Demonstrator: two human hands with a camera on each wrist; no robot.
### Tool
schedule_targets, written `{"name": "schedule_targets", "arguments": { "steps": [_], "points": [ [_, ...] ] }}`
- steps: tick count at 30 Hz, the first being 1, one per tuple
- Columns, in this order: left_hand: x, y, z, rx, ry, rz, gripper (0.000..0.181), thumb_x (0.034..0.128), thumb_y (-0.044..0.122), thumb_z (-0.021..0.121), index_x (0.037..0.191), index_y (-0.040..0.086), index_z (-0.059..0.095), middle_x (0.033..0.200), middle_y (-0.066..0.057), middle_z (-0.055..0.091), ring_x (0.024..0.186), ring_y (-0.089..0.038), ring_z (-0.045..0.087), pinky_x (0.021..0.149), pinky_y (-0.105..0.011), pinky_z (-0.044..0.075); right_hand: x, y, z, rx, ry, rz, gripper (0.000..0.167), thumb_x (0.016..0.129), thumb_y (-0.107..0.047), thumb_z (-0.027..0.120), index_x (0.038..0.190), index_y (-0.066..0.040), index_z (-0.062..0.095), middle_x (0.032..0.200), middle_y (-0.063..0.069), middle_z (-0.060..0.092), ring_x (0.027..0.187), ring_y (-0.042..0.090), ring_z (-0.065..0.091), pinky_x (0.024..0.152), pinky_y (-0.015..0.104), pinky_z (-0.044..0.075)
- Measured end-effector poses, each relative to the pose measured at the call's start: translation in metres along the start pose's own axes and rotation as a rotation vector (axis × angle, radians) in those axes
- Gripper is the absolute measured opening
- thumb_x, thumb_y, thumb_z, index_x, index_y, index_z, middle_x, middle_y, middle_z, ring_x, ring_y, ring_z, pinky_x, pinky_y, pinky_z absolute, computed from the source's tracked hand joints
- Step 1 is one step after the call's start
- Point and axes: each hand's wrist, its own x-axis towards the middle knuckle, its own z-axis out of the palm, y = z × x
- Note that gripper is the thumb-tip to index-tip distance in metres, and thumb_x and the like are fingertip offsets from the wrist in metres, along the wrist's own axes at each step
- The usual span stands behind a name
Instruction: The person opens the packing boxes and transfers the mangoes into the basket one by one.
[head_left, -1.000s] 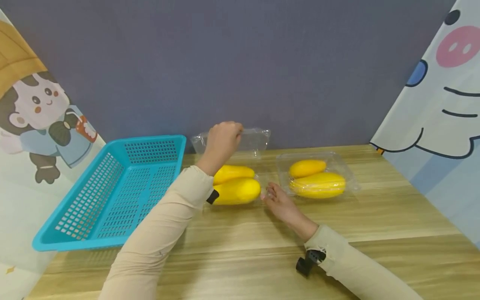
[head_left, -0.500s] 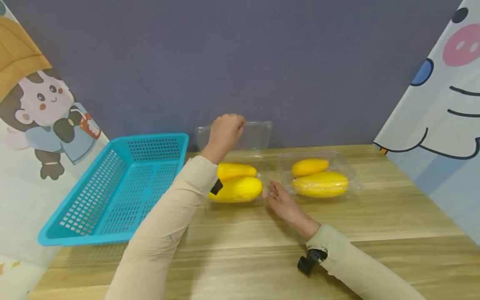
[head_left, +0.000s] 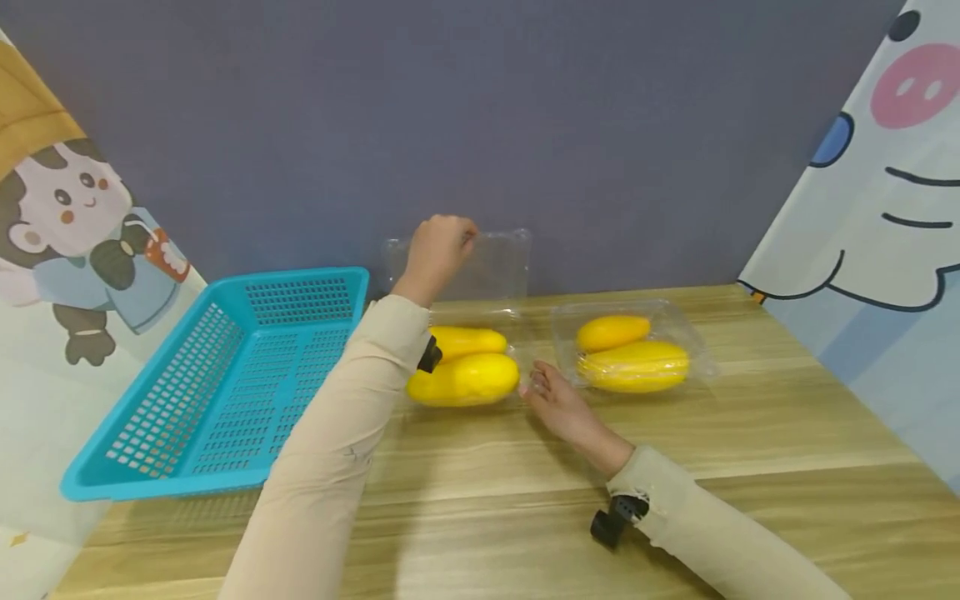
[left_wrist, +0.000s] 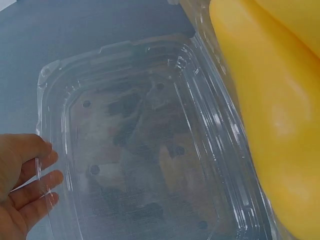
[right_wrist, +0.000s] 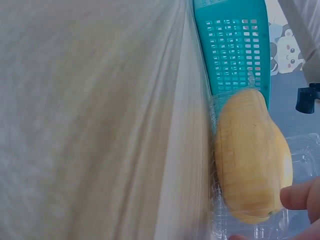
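Lid (head_left: 498,265) has risen, its edge pinched in left grip (head_left: 437,257).

Box (right_wrist: 250,231): one, clear plastic, open. Lid (left_wrist: 135,150): raised at the back, roughly upright, its edge pinched in my left hand (head_left: 438,254). Fruits (head_left: 463,382): two, yellow, smooth, elongated, lying side by side in the box.

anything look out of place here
Only the teal basket: in the head view its near left corner reaches past the edge of the table, perhaps just perspective. Nothing looks spilled or damaged; the papaya-like fruits lie side by side in clear clamshell boxes, and the left hand holds one raised lid.
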Motion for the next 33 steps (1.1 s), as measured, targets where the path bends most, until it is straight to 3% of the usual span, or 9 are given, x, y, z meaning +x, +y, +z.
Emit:
{"name": "schedule_targets", "arguments": {
  "steps": [3, 8, 15, 18, 23, 27, 33],
  "points": [
    [0.007, -0.001, 0.0, 0.023, 0.002, -0.005, 0.019, 0.0906, 0.009, 0.059, 0.105, 0.007, 0.072, 0.102, -0.009, 0.071, 0.091, -0.027, 0.066, 0.082, -0.038, 0.053, 0.002, -0.001, 0.0, -0.002, -0.001, 0.006, 0.064, 0.1, -0.018, 0.046, 0.147, 0.006, 0.01, 0.151, 0.029, 0.017, 0.138, 0.041, 0.021, 0.109, 0.05, 0.027],
    [0.019, -0.001, -0.001, 0.03, -0.052, -0.035, 0.023, 0.0885, 0.006, 0.058, 0.106, 0.007, 0.072, 0.106, -0.009, 0.07, 0.095, -0.028, 0.065, 0.084, -0.039, 0.052, 0.002, -0.001, 0.0, -0.012, 0.009, 0.01, 0.064, 0.1, -0.019, 0.046, 0.147, 0.006, 0.011, 0.15, 0.029, 0.019, 0.138, 0.041, 0.022, 0.109, 0.05, 0.027],
    [0.029, 0.001, -0.003, 0.036, -0.127, -0.098, 0.02, 0.0813, 0.0, 0.053, 0.088, 0.007, 0.071, 0.09, -0.008, 0.068, 0.072, -0.023, 0.055, 0.061, -0.034, 0.046, -0.001, -0.001, 0.001, -0.038, 0.033, 0.008, 0.063, 0.099, -0.018, 0.047, 0.146, 0.007, 0.014, 0.148, 0.03, 0.023, 0.136, 0.042, 0.026, 0.109, 0.049, 0.028],
    [0.031, -0.001, -0.002, 0.047, -0.133, -0.122, 0.018, 0.0817, 0.001, 0.052, 0.084, 0.007, 0.069, 0.086, -0.008, 0.067, 0.07, -0.023, 0.052, 0.06, -0.034, 0.044, -0.001, -0.001, 0.002, -0.043, 0.039, 0.008, 0.063, 0.099, -0.018, 0.047, 0.147, 0.006, 0.014, 0.148, 0.03, 0.024, 0.136, 0.041, 0.027, 0.108, 0.049, 0.029],
    [0.032, -0.006, 0.0, 0.042, -0.222, -0.157, 0.024, 0.0888, 0.01, 0.052, 0.107, 0.007, 0.067, 0.105, -0.011, 0.067, 0.086, -0.027, 0.061, 0.072, -0.039, 0.052, 0.0, -0.001, 0.003, -0.059, 0.046, 0.014, 0.062, 0.099, -0.018, 0.047, 0.147, 0.006, 0.015, 0.148, 0.029, 0.025, 0.135, 0.041, 0.03, 0.108, 0.048, 0.03],
    [0.033, -0.009, 0.002, 0.043, -0.284, -0.145, 0.034, 0.0908, 0.017, 0.054, 0.122, 0.005, 0.059, 0.119, -0.012, 0.063, 0.104, -0.03, 0.06, 0.085, -0.042, 0.051, 0.0, -0.001, 0.003, -0.075, 0.058, 0.019, 0.062, 0.099, -0.019, 0.048, 0.147, 0.006, 0.016, 0.148, 0.029, 0.027, 0.135, 0.041, 0.031, 0.108, 0.048, 0.03],
    [0.033, -0.013, 0.006, 0.056, -0.276, -0.093, 0.038, 0.0897, 0.018, 0.058, 0.125, 0.003, 0.056, 0.121, -0.014, 0.061, 0.109, -0.031, 0.058, 0.091, -0.041, 0.048, 0.0, 0.0, 0.005, -0.064, 0.057, 0.01, 0.062, 0.099, -0.019, 0.048, 0.147, 0.006, 0.016, 0.148, 0.029, 0.027, 0.134, 0.041, 0.03, 0.108, 0.049, 0.029]
  ]
}}
